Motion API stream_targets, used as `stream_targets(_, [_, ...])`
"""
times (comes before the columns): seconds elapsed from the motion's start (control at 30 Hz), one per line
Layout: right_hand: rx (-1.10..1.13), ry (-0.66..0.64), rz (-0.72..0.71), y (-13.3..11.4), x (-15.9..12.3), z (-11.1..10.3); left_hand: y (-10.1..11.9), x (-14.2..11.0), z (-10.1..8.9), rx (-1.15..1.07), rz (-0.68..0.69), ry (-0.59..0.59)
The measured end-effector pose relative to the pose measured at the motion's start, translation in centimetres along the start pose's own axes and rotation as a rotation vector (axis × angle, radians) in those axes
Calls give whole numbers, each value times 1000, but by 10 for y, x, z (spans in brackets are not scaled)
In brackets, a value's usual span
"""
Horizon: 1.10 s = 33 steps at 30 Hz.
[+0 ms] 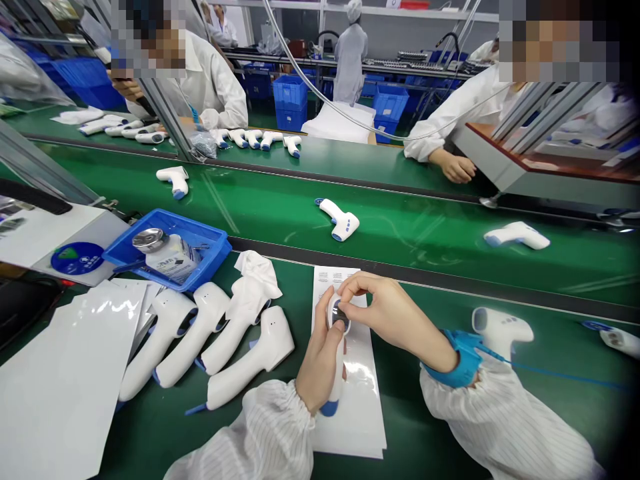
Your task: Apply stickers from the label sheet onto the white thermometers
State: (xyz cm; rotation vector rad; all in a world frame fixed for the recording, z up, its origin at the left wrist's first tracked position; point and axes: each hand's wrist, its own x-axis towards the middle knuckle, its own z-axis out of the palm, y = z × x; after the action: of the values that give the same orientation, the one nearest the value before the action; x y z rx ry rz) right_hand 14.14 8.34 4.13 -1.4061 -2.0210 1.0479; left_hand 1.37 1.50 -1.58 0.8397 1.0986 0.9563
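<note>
My left hand (323, 357) is wrapped round a white and blue forehead thermometer (330, 405), its dark display turned up toward me. My right hand (375, 300), with a blue wrist strap (457, 360), has thumb and fingertips pinched together at the display's top edge. Whatever is between those fingertips is too small to make out. Underneath lies a label sheet (365, 407) with small printed text near its top. To the left several more thermometers (253, 367) lie in a row, a crumpled white cloth (257, 277) over one of them.
A blue tray (215, 247) holds a metal-topped bottle (173, 257). White sheets (65, 373) are stacked at the left. Beyond runs a green conveyor belt (425, 227) carrying spaced thermometers (345, 223). Another thermometer (503, 327) lies beside my right forearm. Co-workers in white sit across the belt.
</note>
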Motion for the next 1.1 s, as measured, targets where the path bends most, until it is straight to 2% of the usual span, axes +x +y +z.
stream_targets(0.33, [61,-14,35,6,3,1,-3,1,-1,-62,-20,7])
stream_targets(0.47, [274,-81,90,15,6,7,-1,2,-3,-85,-26,11])
stream_targets(0.63, [625,-174,124,22,0,19,2,10,-4,-95,-40,98])
stream_targets(0.7, [633,-139,117,24,-1,18,6,11,-5,-92,-52,114])
stream_targets(0.77, [547,-51,101,29,6,14,13,9,-7,-84,-47,134])
stream_targets(0.83, [329,46,123,33,28,9,22,4,-8,-73,-28,158])
stream_targets(0.93, [-51,198,218,35,88,8,38,-7,-11,-49,9,204])
stream_targets(1.0, [-136,256,286,30,137,17,48,-14,-14,-42,35,247])
stream_targets(1.1, [-181,308,406,17,198,41,60,-23,-22,-62,88,315])
